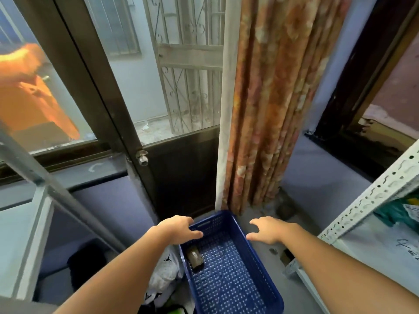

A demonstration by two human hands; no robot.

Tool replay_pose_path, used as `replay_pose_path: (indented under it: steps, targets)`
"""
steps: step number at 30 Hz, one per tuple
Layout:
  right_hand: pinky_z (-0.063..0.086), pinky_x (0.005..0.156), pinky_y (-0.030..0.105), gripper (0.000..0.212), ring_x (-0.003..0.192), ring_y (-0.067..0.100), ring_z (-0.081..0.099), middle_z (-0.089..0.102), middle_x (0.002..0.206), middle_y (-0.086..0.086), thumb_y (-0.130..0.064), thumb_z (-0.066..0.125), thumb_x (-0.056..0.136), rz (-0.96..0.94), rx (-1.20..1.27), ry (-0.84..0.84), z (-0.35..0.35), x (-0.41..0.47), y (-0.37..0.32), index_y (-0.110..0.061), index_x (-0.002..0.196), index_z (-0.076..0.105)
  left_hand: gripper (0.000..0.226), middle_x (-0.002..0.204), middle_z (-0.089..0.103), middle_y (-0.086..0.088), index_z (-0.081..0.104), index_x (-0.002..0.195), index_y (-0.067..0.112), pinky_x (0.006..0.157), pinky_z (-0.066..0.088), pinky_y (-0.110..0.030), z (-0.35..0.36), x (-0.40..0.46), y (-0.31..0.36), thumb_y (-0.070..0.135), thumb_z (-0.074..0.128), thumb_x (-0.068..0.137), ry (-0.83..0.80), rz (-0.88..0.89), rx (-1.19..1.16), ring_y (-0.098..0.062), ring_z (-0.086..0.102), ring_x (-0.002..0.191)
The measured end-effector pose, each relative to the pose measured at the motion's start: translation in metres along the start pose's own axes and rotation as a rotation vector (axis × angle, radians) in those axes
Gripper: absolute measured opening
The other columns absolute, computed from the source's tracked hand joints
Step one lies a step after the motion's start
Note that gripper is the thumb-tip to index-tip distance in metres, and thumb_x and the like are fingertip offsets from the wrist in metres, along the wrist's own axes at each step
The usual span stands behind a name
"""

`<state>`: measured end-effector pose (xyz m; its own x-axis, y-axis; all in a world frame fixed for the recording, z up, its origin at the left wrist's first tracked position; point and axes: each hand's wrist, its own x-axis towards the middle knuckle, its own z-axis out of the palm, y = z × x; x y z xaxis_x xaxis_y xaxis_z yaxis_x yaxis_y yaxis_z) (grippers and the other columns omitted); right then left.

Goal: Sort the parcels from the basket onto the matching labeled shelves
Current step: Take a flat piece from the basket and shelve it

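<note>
fingers [191, 233] spread, both hands over basket [260, 266]

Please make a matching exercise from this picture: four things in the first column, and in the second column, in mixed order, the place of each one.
Things:
1. small brown parcel
2. left hand
3. curtain
4. white metal shelf

Places:
A. at the right edge of the picture
B. above the far left corner of the blue basket
C. hanging beyond the basket's far end
D. lying inside the basket, by its left wall

Pairs: 1-D, 2-B, 3-C, 4-A
</note>
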<state>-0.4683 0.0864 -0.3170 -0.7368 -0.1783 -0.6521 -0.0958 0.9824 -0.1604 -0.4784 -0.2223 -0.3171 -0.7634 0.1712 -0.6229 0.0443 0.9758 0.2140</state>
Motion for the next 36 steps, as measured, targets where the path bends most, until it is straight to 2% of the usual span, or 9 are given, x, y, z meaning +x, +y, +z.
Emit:
replay_pose_path:
  steps: [3, 6, 10, 15, 18, 25, 31, 34, 36]
  targets:
    - [0.037, 0.113, 0.044, 0.076, 0.143, 0.029, 0.040, 0.040, 0.158, 0.009, -0.064, 0.048, 0.095, -0.004, 0.005, -0.019, -0.002, 0.018, 0.003, -0.021, 0.156, 0.035, 0.082, 0.140, 0.060, 0.002, 0.049, 0.148, 0.027, 0.102, 0.050, -0.039, 0.003, 0.017, -0.003, 0.078, 0.050, 0.083, -0.026, -0.002, -0.009, -0.020, 0.060, 0.121]
    - [0.041, 0.110, 0.044, 0.074, 0.138, 0.029, 0.045, 0.042, 0.156, 0.009, -0.065, 0.048, 0.094, 0.000, 0.027, -0.037, -0.001, 0.034, 0.003, -0.020, 0.153, 0.039, 0.072, 0.129, 0.065, 0.004, 0.054, 0.142, 0.029, 0.096, 0.053, -0.037, 0.003, 0.034, -0.007, 0.074, 0.052, 0.086, -0.066, -0.003, -0.033, -0.018, 0.063, 0.111]
    - [0.038, 0.113, 0.042, 0.080, 0.144, 0.027, 0.039, 0.033, 0.162, 0.006, -0.065, 0.047, 0.094, 0.014, 0.067, -0.064, 0.008, 0.056, -0.002, -0.023, 0.159, 0.028, 0.073, 0.131, 0.064, 0.003, 0.053, 0.143, 0.028, 0.098, 0.052, -0.038, 0.002, 0.059, -0.018, 0.074, 0.052, 0.086, -0.099, 0.012, -0.032, -0.018, 0.063, 0.114]
    - [0.038, 0.113, 0.044, 0.081, 0.144, 0.029, 0.039, 0.033, 0.163, 0.008, -0.066, 0.045, 0.096, 0.044, 0.111, -0.135, 0.040, 0.101, -0.017, -0.021, 0.160, 0.024, 0.076, 0.142, 0.058, -0.001, 0.047, 0.150, 0.023, 0.103, 0.049, -0.037, 0.019, 0.098, -0.042, 0.070, 0.052, 0.090, -0.124, 0.028, 0.010, -0.021, 0.059, 0.124]
    - [0.038, 0.113, 0.046, 0.080, 0.144, 0.030, 0.039, 0.032, 0.163, 0.009, -0.065, 0.044, 0.097, 0.037, 0.123, -0.169, 0.067, 0.135, -0.025, -0.020, 0.160, 0.024, 0.070, 0.140, 0.060, -0.001, 0.048, 0.149, 0.022, 0.103, 0.049, -0.037, 0.038, 0.128, -0.059, 0.065, 0.053, 0.093, -0.147, 0.041, 0.024, -0.021, 0.060, 0.122]
    - [0.039, 0.113, 0.046, 0.082, 0.145, 0.032, 0.037, 0.026, 0.165, 0.012, -0.065, 0.042, 0.099, 0.027, 0.109, -0.234, 0.160, 0.251, -0.031, -0.017, 0.162, 0.019, 0.067, 0.136, 0.062, -0.004, 0.049, 0.146, 0.020, 0.100, 0.050, -0.037, 0.117, 0.232, -0.105, 0.063, 0.053, 0.095, -0.163, 0.033, 0.060, -0.023, 0.061, 0.119]
    - [0.038, 0.112, 0.046, 0.079, 0.143, 0.034, 0.038, 0.030, 0.163, 0.013, -0.062, 0.043, 0.101, -0.020, 0.070, -0.250, 0.253, 0.358, -0.025, -0.016, 0.161, 0.020, 0.058, 0.135, 0.062, -0.005, 0.057, 0.138, 0.018, 0.100, 0.050, -0.037, 0.226, 0.330, -0.136, 0.058, 0.054, 0.095, -0.150, 0.060, 0.089, -0.024, 0.060, 0.119]
    - [0.043, 0.108, 0.048, 0.080, 0.138, 0.036, 0.043, 0.034, 0.160, 0.014, -0.064, 0.042, 0.100, -0.037, 0.061, -0.264, 0.306, 0.412, -0.019, -0.018, 0.161, 0.020, 0.055, 0.130, 0.062, -0.005, 0.060, 0.131, 0.019, 0.097, 0.050, -0.038, 0.279, 0.380, -0.151, 0.059, 0.054, 0.093, -0.181, 0.099, 0.124, -0.023, 0.061, 0.115]
    - [0.041, 0.110, 0.047, 0.080, 0.140, 0.037, 0.041, 0.032, 0.161, 0.015, -0.062, 0.042, 0.101, -0.047, 0.049, -0.268, 0.336, 0.444, -0.017, -0.015, 0.161, 0.019, 0.056, 0.131, 0.060, -0.007, 0.058, 0.133, 0.017, 0.098, 0.049, -0.037, 0.307, 0.414, -0.161, 0.058, 0.053, 0.094, -0.192, 0.111, 0.169, -0.024, 0.059, 0.117]
